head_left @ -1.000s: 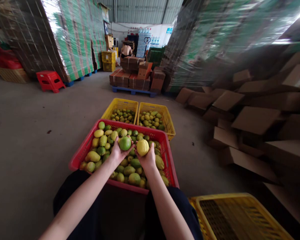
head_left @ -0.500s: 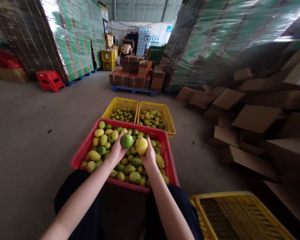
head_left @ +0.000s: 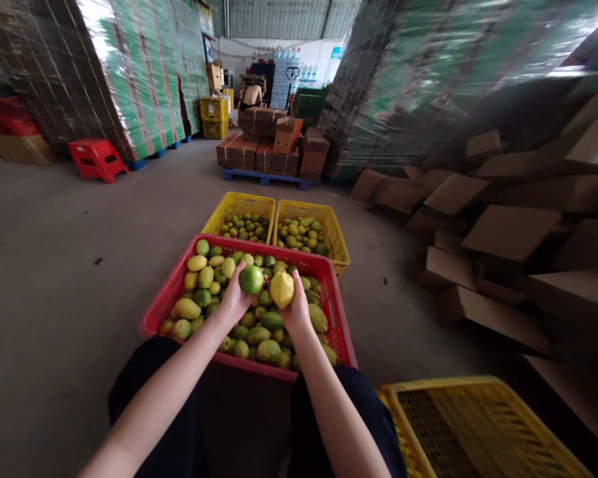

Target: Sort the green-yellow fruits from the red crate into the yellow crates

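My left hand (head_left: 236, 297) is closed round a green lemon (head_left: 251, 279), round and smooth. Close beside it, my right hand (head_left: 298, 307) grips a yellow lemon (head_left: 282, 289), with a small gap between the two fruits. Both hands are above a red crate (head_left: 339, 312) that holds many lemons, from green to yellow, such as a long yellow one (head_left: 186, 309) on the left side. The undersides of both held fruits are hidden by my palms and fingers.
Beyond the red crate stand two yellow crates (head_left: 339, 242) with more lemons. Another yellow crate (head_left: 448, 385) is at my lower right. Cardboard boxes (head_left: 511, 232) heap up on the right. A red stool (head_left: 98, 159) and a loaded blue pallet (head_left: 265, 178) stand farther back; a person (head_left: 252, 95) is behind.
The yellow lemon has turned in my right hand and shows a different, smoother side. Both hands stay nearly in place, each still holding its fruit.
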Available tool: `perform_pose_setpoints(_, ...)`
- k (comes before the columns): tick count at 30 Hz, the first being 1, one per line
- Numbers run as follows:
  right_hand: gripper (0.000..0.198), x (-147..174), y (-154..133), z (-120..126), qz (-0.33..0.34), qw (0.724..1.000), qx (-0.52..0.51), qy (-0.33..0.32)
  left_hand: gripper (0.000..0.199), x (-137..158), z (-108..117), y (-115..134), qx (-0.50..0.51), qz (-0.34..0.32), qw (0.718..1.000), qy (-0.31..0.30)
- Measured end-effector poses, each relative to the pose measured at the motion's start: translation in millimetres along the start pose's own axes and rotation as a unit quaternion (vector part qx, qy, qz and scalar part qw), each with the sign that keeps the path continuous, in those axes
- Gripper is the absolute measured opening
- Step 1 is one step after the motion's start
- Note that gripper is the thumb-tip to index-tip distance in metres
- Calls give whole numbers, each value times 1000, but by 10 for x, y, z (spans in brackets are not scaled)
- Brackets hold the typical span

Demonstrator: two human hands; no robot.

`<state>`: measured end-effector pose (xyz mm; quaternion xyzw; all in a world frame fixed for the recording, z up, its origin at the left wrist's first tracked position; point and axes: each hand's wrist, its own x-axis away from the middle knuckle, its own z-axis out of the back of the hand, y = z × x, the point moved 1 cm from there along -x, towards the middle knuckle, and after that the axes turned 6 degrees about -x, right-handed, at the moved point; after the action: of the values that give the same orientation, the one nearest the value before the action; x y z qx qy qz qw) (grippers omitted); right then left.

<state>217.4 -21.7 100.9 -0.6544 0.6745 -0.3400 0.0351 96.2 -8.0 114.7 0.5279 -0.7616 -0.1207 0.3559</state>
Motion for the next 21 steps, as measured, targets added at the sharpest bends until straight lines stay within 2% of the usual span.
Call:
perform_pose_setpoints(3, 28, -20, 11, 6, 0, 1000, 12, -7, 25, -41, 42, -13, -6, -15, 1000, -15)
perform_pose_setpoints(8, 28, 21, -18, 3, 11, 996, 6, -87, 25, 3, 79, 34, -12, -17, 999, -33)
perform_pose_setpoints(11, 26, 57, -62, -1, 6, 992, 1, -130, 20, 63, 61, 64, 28, -14, 999, -43)
perform_pose_setpoints(14, 26, 69, -97, 6, 3, 988, -35, -152, 16, 64, 53, 54, 80, -10, 997, -17)
perform_pose_setpoints(17, 23, 53, -108, 22, 13, 988, -97, -123, 20, 15, 55, 6, 118, -8, 993, 10)
perform_pose_setpoints(21, 16, 31, -89, 37, 11, 986, -150, -65, 16, -38, 2, -77, 143, -26, 989, -5)
